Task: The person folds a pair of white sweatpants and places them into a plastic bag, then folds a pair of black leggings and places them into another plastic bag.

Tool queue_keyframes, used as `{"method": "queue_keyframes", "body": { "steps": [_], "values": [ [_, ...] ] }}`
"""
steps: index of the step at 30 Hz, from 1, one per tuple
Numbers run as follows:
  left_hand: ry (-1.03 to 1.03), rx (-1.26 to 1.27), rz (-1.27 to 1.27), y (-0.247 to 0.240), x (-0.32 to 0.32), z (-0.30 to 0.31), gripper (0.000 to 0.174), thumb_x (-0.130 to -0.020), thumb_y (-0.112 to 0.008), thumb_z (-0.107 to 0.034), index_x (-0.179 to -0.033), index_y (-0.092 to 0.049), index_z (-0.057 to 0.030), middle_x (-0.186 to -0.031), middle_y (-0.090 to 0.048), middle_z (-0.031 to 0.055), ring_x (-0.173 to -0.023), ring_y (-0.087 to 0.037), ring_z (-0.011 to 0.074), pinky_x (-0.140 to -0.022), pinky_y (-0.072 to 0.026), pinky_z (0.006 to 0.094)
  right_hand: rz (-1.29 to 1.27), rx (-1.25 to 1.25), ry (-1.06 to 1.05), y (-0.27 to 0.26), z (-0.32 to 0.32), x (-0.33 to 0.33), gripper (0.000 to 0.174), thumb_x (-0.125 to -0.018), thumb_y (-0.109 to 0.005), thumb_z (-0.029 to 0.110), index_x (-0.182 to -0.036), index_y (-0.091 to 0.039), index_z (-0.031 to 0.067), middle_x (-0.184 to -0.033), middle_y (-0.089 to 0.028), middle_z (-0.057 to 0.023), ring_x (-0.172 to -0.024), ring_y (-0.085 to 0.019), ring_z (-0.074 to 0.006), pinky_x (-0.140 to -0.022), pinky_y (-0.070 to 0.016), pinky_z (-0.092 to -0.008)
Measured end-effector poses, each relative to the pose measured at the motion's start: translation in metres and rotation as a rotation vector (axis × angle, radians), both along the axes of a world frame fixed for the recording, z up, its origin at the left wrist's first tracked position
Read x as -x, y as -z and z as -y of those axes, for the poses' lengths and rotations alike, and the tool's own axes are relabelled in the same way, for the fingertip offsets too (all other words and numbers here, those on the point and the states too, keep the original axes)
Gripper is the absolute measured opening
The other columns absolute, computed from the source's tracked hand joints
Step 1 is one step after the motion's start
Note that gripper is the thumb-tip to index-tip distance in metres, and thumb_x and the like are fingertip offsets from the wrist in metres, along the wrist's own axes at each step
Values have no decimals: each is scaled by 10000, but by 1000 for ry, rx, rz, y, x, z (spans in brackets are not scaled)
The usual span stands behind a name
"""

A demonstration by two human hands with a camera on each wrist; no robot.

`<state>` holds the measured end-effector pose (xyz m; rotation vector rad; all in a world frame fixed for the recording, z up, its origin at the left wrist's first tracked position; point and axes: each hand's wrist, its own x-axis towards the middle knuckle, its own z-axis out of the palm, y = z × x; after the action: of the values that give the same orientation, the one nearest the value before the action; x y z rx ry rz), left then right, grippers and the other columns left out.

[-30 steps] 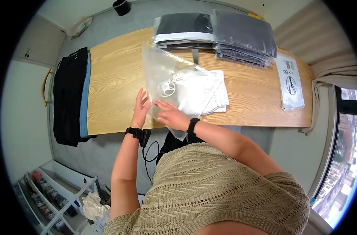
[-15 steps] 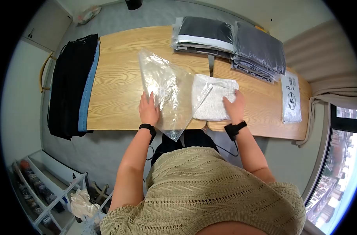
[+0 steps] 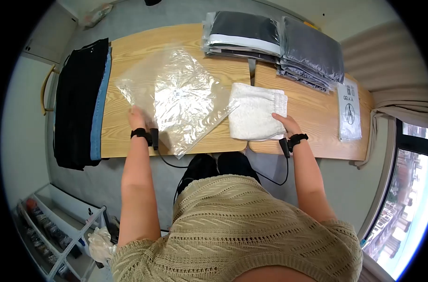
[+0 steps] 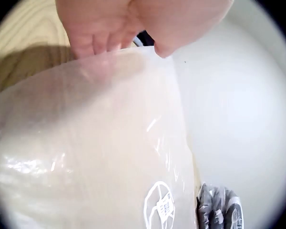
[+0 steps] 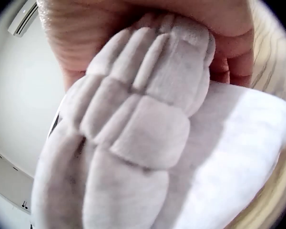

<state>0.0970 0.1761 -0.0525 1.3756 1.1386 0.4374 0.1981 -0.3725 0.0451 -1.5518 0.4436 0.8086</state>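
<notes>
A clear plastic bag [image 3: 188,89] lies spread at a slant over the middle of the table. My left hand [image 3: 137,118] pinches its left edge, and in the left wrist view the fingers [image 4: 102,40] go behind the film with the thumb on the near side. A white round logo and a small label [image 4: 165,206] show on the bag. To its right rests a folded light-grey garment [image 3: 251,113] with an elastic waistband. My right hand [image 3: 290,125] grips the waistband end, squeezing the folded layers [image 5: 133,129] between thumb and fingers. The bag's right corner overlaps the garment.
Black and blue folded trousers [image 3: 80,103] hang over the table's left end. Bagged dark garments [image 3: 312,51] are stacked at the back right. A printed white packet [image 3: 349,110] lies near the right end. A gap splits the wooden table [image 3: 129,61] beside the garment.
My right hand has gone from the bag to the garment's right end and now grips it. My left hand has moved left, drawing the bag's edge along and off most of the garment.
</notes>
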Motion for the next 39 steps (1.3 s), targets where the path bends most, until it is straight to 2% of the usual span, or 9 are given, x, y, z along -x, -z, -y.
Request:
{"method": "queue_keyframes", "body": {
  "steps": [1,4,10,20,23,25,28,32,39],
  "values": [
    [-20,-352,-91,2,1,-4,490,-923,-479,-307,-1204,-474,94,-1183,-532,270,-1068,-515,402,-945,-389,417,-26,10,-11,-2,0,0,629,-780,-720,261,-1270,-467,-43,-1218,-555,-149,-1080,-548,-231,-920,-433,-333],
    [28,-784,-170,-12,10,1,502,-881,-548,-255,-1202,-462,120,-1213,-501,288,-1132,-454,419,-980,-343,436,18,-81,18,-1,-3,4,642,-784,-711,241,-1293,-435,-39,-1239,-539,-150,-1080,-549,-237,-923,-431,-328],
    [382,-841,-44,-49,47,51,406,-854,-556,-121,-1213,-468,46,-1202,-487,242,-1103,-457,379,-972,-356,432,209,-60,78,4,-5,14,569,-780,-689,123,-1264,-447,-52,-1172,-575,-141,-1007,-584,-232,-860,-478,-330],
    [558,-451,-36,-73,114,85,380,-862,-511,-56,-1240,-476,-62,-1220,-474,131,-1078,-494,249,-845,-445,350,562,119,16,-126,-13,20,499,-784,-658,65,-1229,-463,-45,-1122,-594,-115,-980,-587,-196,-848,-472,-298],
    [562,-340,14,-63,122,99,327,-884,-532,-100,-1206,-509,-52,-1127,-554,99,-986,-549,195,-793,-462,307,465,-120,-121,-129,-60,20,598,-768,-671,69,-1288,-392,-28,-1202,-548,-118,-1054,-546,-192,-916,-434,-303],
    [595,-80,72,-61,126,110,280,-917,-542,-158,-1165,-539,-28,-955,-633,63,-858,-592,145,-762,-472,278,453,-163,-272,-111,-97,17,632,-749,-699,84,-1291,-393,-30,-1213,-542,-116,-1067,-539,-192,-926,-432,-317],
    [631,306,110,-64,131,121,330,-971,-438,-282,-1144,-549,-23,-926,-642,69,-790,-595,124,-696,-456,247,295,-322,-465,-79,-148,14,686,-732,-726,131,-1303,-386,-43,-1238,-526,-128,-1107,-520,-198,-953,-404,-301],
    [735,337,-145,-52,128,128,438,-937,-460,-421,-1034,-579,-11,-860,-638,59,-729,-596,129,-645,-453,247,224,-129,-590,10,-187,-4,762,-735,-762,205,-1303,-342,-82,-1221,-523,-164,-1088,-531,-213,-931,-426,-309],
    [783,248,-139,-35,122,148,452,-851,-630,-357,-1007,-559,61,-859,-629,109,-712,-588,142,-643,-476,283,55,-88,-501,5,-200,-8,748,-724,-785,194,-1270,-357,-85,-1163,-545,-178,-1040,-565,-235,-867,-487,-352]
  ]
}}
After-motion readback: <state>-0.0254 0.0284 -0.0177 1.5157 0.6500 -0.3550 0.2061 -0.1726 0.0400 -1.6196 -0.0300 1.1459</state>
